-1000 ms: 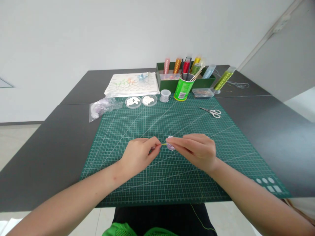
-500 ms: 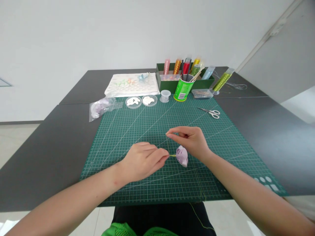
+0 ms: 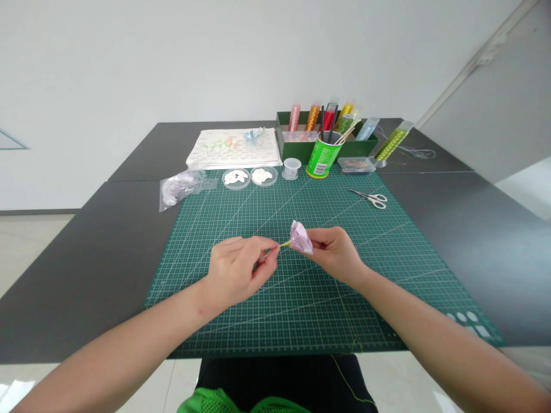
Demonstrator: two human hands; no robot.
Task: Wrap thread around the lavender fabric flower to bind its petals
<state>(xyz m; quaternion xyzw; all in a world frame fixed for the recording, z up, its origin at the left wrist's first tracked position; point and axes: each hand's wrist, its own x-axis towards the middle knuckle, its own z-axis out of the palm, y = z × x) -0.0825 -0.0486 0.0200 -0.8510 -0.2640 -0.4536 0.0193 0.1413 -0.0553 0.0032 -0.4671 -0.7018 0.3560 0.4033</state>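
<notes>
While the left hand (image 3: 243, 268) pinches the stem (image 3: 284, 244), the flower (image 3: 301, 237) is between the hands over the mat (image 3: 253, 213), its long axis running crosswise, bloom end right against the right hand (image 3: 338, 253), whose grip is hidden.

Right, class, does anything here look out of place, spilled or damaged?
A thin green thread lies loosely over the person's dark lap, off the cutting mat, so it looks stray, though it may be in use. I see no spill, and the lilac flower shows no obvious damage.
</notes>
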